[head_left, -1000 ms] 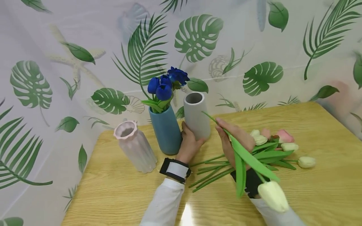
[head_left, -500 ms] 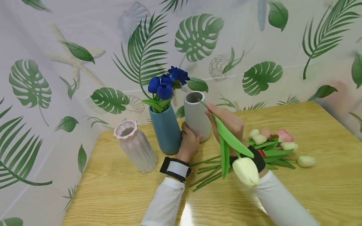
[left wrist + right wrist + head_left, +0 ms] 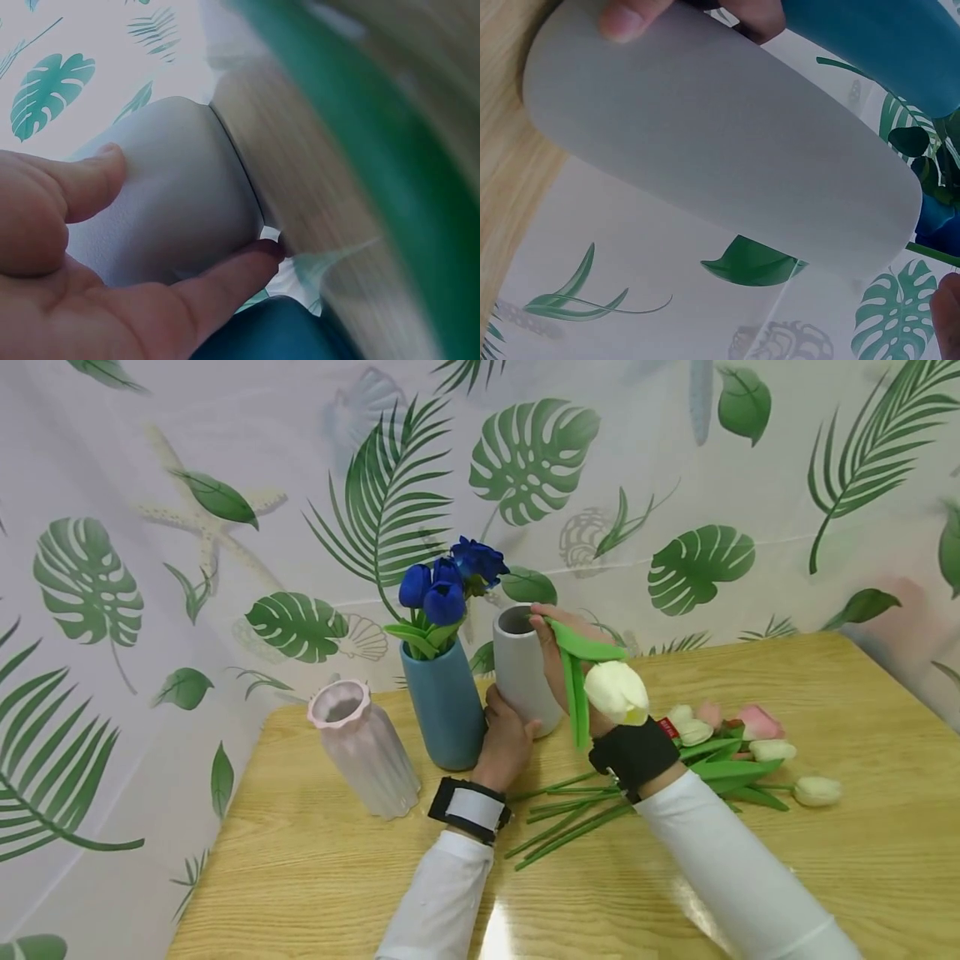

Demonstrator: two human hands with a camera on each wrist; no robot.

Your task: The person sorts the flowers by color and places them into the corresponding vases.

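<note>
A white vase (image 3: pixel 520 670) stands on the table, and my left hand (image 3: pixel 506 739) grips it low down. In the left wrist view my thumb (image 3: pixel 97 176) lies along one side of that vase, with fingers around the other. At its rim, my right hand (image 3: pixel 558 656) pinches a white tulip (image 3: pixel 617 692), whose bloom hangs toward me. The tulip's stem (image 3: pixel 934 253) meets the vase mouth in the right wrist view; how far it goes in is hidden. Close on the left is a blue vase (image 3: pixel 444 706) with several blue flowers (image 3: pixel 444 602).
A pink fluted vase (image 3: pixel 363 747) stands at the left. To the right lies a pile of white and pink flowers (image 3: pixel 759 724), with long green stems (image 3: pixel 570 835) pointing left. A leaf-print cloth (image 3: pixel 600 468) hangs behind the wooden table (image 3: pixel 300 877).
My right hand has moved left and up with the tulip, bringing its stem end from right of the white vase to its mouth. My left hand keeps its hold.
</note>
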